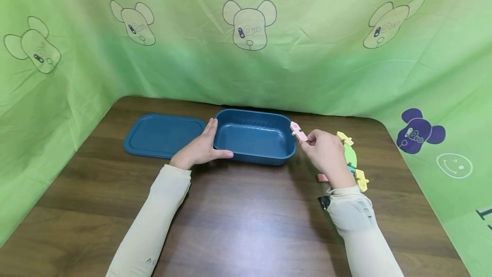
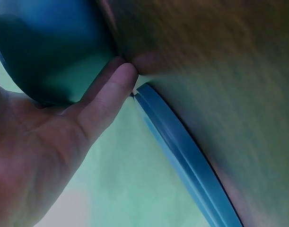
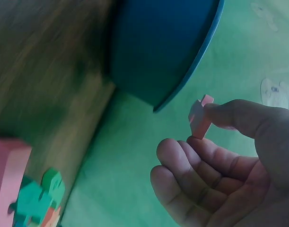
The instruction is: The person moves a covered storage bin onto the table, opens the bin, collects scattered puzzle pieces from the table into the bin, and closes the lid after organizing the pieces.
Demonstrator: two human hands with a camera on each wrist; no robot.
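A deep blue plastic box [image 1: 251, 156] stands on the table, its inside bare. My left hand [image 1: 203, 146] rests at its left end, fingers straight along the side and thumb over the front rim. Between thumb and forefinger my right hand [image 1: 326, 151] pinches a pink puzzle piece [image 1: 298, 131], held at the box's right rim. In the right wrist view the pink piece [image 3: 200, 117] shows above the curled fingers. Several more puzzle pieces, among them a green piece [image 1: 350, 155] and a yellow piece [image 1: 361, 180], lie beside and partly behind the right hand.
A flat blue lid [image 1: 165, 136] lies left of the box, near the left hand. A red piece [image 1: 322, 178] peeks out beside the right wrist. Green printed cloth [image 1: 250, 72] hangs behind the wooden table [image 1: 246, 217] and along its sides.
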